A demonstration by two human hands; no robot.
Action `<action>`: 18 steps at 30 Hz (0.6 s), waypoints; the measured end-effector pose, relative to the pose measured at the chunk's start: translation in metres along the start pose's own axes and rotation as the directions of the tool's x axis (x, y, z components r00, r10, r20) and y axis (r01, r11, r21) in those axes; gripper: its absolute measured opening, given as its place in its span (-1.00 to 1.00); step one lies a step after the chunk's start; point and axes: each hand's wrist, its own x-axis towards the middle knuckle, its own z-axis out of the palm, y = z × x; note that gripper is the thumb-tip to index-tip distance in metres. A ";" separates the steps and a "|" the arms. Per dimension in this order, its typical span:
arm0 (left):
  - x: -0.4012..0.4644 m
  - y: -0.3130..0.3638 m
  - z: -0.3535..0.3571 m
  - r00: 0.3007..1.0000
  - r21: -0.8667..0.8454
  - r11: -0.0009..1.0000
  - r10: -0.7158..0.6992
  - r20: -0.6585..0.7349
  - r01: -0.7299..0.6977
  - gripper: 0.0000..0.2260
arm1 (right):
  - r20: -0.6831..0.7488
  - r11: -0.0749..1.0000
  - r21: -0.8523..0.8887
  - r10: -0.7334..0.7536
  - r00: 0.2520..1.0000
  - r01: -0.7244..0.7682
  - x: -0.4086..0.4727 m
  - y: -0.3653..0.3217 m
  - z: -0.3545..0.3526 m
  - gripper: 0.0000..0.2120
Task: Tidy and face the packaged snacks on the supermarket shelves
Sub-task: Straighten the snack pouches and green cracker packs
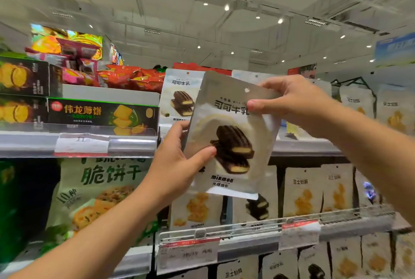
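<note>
— Holding anything up there?
— Yes. Both hands lift a silver snack pouch [231, 137] printed with chocolate biscuits, in front of the top shelf [78, 144]. The left hand [179, 162] grips its lower left edge, thumb across the front, fingers behind. The right hand [289, 103] pinches the top right corner, thumb on the front.
— Straight?
— Tilted, top leaning right, face toward the camera.
— And behind it?
— A matching pouch [179, 96] stands on the shelf just left of it, beside a green biscuit box [101, 113] at the shelf's front edge.
</note>
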 end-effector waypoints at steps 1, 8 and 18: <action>0.005 0.002 -0.003 1.000 0.021 0.999 0.024 -0.018 -0.024 -0.65 | 0.016 0.996 -0.083 -0.017 1.000 0.018 0.010 -0.004 0.000 -0.65; 0.049 -0.001 -0.074 0.953 0.587 0.786 0.293 -0.079 -0.194 -0.61 | -0.156 0.980 -0.136 -0.163 0.974 0.143 0.092 -0.028 0.003 -0.90; 0.072 -0.023 -0.118 0.983 0.999 0.012 0.178 0.036 -0.039 -0.58 | -0.260 0.963 -0.211 -0.218 0.941 0.165 0.167 -0.020 0.014 -0.79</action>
